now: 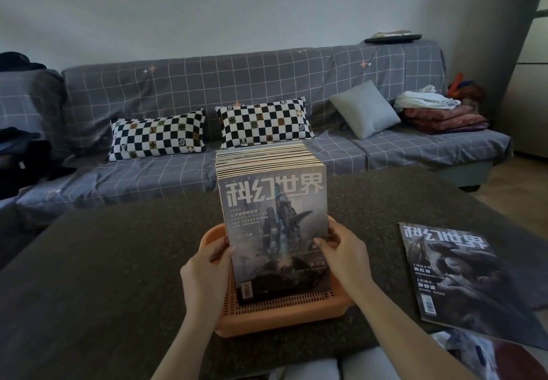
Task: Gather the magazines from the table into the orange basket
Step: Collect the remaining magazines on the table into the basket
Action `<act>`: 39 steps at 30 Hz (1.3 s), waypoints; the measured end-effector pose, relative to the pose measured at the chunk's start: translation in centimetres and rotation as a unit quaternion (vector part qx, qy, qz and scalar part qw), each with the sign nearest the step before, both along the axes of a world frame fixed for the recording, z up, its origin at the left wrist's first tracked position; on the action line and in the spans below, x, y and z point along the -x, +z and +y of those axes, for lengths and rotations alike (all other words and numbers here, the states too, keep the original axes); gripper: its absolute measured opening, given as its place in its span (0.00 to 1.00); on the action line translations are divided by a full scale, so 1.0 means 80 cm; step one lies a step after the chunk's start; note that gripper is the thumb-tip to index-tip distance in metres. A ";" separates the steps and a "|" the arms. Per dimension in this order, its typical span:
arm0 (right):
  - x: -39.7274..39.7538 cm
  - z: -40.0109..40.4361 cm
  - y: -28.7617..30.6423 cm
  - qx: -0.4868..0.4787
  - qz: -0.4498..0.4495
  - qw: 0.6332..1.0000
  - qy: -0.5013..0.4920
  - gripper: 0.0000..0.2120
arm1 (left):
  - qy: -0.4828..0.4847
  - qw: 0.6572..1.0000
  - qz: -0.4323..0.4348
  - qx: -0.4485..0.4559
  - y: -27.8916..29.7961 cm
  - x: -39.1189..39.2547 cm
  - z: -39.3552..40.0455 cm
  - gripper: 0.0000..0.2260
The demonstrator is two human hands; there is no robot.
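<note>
We record a dark speckled table in front of a grey checked sofa, bearing the items under inspection. On it, directly before the person, sits the orange basket, a perforated plastic tray with low walls. Standing upright in the basket is a thick row of magazines, packed face to back, with the front magazine facing the camera. We judge this block to be heavy as a whole and stable only while its ends are supported; the low walls give little side restraint, so the row could fan or topple forward if released carelessly. One loose magazine lies flat on the table to the right, well apart from the basket, and remains to be gathered. We judge it light, flexible and glossy, hence slippery; it is best taken along the spine edge or lifted from a corner, not pinched mid-page, where it would sag. The left hand curls round the left edge of the front magazine, thumb on the cover. The right hand grips the right edge likewise, thumb pressed on the cover, fingers behind.
</note>
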State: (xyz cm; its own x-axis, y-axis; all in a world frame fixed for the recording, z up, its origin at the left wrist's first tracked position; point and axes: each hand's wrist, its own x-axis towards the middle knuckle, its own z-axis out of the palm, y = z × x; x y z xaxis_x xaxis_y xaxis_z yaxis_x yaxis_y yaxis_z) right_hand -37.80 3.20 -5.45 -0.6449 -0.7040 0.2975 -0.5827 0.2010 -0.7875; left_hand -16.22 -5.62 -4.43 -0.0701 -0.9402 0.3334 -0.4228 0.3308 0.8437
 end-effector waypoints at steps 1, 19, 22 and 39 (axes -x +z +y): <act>0.000 0.000 0.001 -0.009 -0.003 1.000 0.014 0.25 | -0.003 1.000 -0.012 0.000 -0.001 0.001 0.001 0.14; 0.002 0.003 0.001 -0.020 -0.014 0.997 0.067 0.29 | -0.001 0.999 -0.024 -0.039 -0.001 0.003 0.008 0.18; 0.003 0.006 0.004 -0.013 -0.037 0.998 0.048 0.27 | 0.023 0.999 -0.018 -0.024 0.003 0.004 0.013 0.19; 0.007 0.084 -0.004 0.072 -0.039 0.997 0.004 0.20 | -0.138 0.989 -0.050 0.032 0.008 0.077 0.085 0.02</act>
